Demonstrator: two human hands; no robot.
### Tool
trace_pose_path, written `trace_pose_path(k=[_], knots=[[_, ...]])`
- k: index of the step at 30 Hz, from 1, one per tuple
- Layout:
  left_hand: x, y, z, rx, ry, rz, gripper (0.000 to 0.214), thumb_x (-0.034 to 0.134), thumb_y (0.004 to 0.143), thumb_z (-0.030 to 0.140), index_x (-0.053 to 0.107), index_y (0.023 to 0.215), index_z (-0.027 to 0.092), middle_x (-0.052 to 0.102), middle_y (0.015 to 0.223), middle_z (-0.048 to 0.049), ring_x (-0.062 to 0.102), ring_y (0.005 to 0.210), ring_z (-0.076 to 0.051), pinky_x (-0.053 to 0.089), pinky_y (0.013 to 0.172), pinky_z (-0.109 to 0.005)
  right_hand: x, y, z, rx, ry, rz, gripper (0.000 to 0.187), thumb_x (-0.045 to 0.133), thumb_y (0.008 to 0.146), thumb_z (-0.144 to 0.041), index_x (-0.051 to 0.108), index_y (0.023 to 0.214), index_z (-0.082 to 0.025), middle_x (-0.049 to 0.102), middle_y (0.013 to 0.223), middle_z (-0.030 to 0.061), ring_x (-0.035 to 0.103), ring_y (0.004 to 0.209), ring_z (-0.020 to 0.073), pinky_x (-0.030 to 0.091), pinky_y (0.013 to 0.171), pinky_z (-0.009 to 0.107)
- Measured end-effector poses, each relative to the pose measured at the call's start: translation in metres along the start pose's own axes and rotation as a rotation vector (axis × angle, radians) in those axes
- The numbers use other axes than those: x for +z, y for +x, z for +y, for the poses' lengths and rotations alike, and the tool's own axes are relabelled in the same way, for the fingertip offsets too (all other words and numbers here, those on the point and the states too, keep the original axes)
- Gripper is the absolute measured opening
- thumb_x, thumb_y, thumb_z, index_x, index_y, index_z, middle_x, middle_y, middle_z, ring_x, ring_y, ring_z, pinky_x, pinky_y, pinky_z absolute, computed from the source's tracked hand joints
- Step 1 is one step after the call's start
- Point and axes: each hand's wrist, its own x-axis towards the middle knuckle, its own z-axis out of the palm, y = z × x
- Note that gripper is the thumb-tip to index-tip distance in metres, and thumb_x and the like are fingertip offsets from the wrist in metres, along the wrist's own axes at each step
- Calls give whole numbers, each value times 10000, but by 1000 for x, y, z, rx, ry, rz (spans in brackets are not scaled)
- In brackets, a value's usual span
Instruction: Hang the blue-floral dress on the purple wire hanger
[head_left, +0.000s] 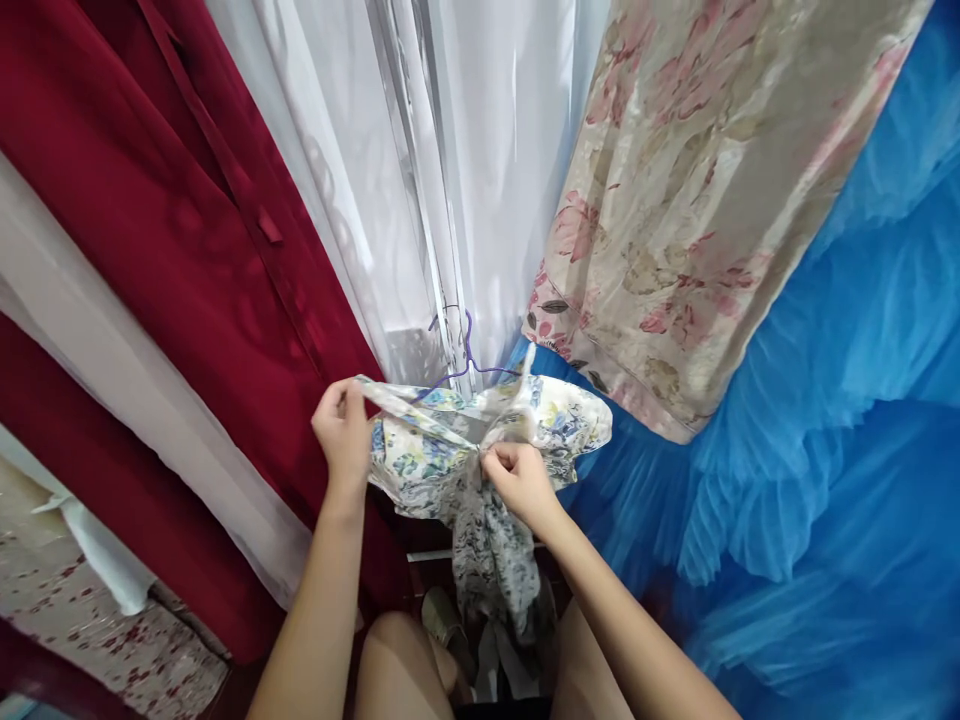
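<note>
A white garment with a blue and green flower print point(450, 460) hangs on a purple wire hanger point(466, 358) in front of me. My left hand point(341, 430) pinches the garment's left shoulder edge, fingers closed on the cloth. My right hand point(519, 478) is closed on a bunch of the same cloth near its middle. The rest of the garment droops down between my knees.
Clothes hang close all round: a dark red dress point(187, 260) on the left, sheer white fabric point(420, 180) behind, a beige dress with pink flowers point(697, 200) at upper right, and a blue tulle skirt point(840, 480) on the right. A white red-spotted cloth point(97, 620) shows at lower left.
</note>
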Motion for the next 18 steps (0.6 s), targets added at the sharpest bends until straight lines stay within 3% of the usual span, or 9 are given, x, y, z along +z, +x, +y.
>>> trace_pose_path(k=[2, 4, 7, 10, 14, 16, 18], knots=[[-15, 11, -33, -392, -231, 189, 102, 654, 898, 248, 629, 878, 151, 645, 806, 2, 605, 780, -131, 488, 823, -257, 3, -5, -4, 10, 43, -47, 317, 496, 813, -242, 458, 502, -195, 351, 478, -49, 340, 481, 99, 233, 493, 251], [-26, 3, -62, -600, -300, 224, 116, 639, 890, 228, 586, 819, 154, 618, 727, 6, 598, 707, -137, 497, 777, -278, 7, -9, -7, 37, 115, -94, 308, 499, 807, -242, 481, 505, -190, 366, 465, -50, 338, 465, 95, 232, 480, 244], [-31, -44, -94, -774, -301, 190, 149, 611, 871, 195, 546, 741, 160, 592, 640, -4, 604, 624, -161, 501, 701, -305, 12, -18, 0, 135, 286, -95, 289, 504, 807, -276, 538, 534, -188, 405, 428, -52, 348, 414, 96, 237, 454, 241], [-25, -110, -110, -902, -304, 172, 110, 633, 859, 210, 574, 786, 152, 648, 689, -31, 640, 635, -163, 495, 692, -296, 9, -37, 28, 254, 462, 109, 299, 525, 819, -345, 579, 572, -186, 421, 420, -49, 349, 405, 103, 238, 452, 245], [-4, -175, -101, -914, -395, 46, 255, 771, 778, 342, 624, 869, 154, 701, 849, -51, 677, 773, -170, 516, 784, -296, -5, -80, 75, 432, 543, 525, 332, 576, 845, -438, 581, 621, -193, 411, 474, -48, 326, 447, 112, 234, 465, 255], [10, -191, -81, -840, -409, -99, 331, 780, 776, 437, 640, 899, 164, 689, 882, -40, 656, 798, -167, 504, 776, -274, -13, -104, 93, 503, 522, 595, 346, 614, 840, -483, 584, 643, -199, 426, 513, -36, 349, 468, 125, 251, 466, 265], [23, -199, -53, -706, -345, -317, 323, 706, 854, 482, 650, 914, 170, 666, 867, -30, 623, 795, -163, 479, 747, -253, -20, -127, 105, 528, 487, 567, 374, 627, 844, -545, 620, 707, -197, 478, 575, -11, 405, 501, 149, 290, 476, 279]])
